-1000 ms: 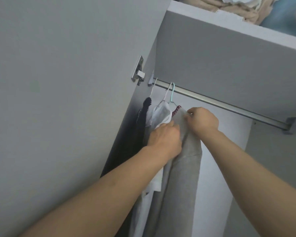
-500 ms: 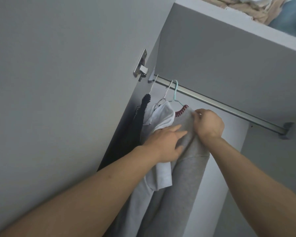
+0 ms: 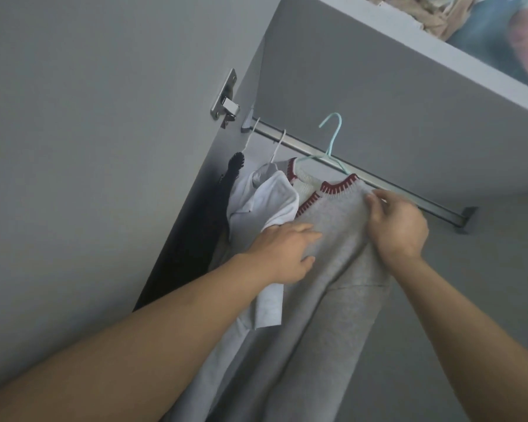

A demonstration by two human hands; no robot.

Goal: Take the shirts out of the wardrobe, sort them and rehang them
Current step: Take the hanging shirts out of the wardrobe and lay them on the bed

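Head view: right hand [image 3: 398, 228] has its grip pinched on the grey sweater [image 3: 326, 269] shoulder, whose teal hanger [image 3: 333, 138] is off the rail [image 3: 378, 185]; left hand [image 3: 282, 254] rests flat, fingers apart, on it.

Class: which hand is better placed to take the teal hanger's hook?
Probably the right hand: it grips the grey sweater by the shoulder, nearer the teal hanger. The left hand rests lower.

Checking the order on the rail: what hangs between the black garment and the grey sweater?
A white shirt on a white hanger, between the black garment and grey sweater, in the head view.
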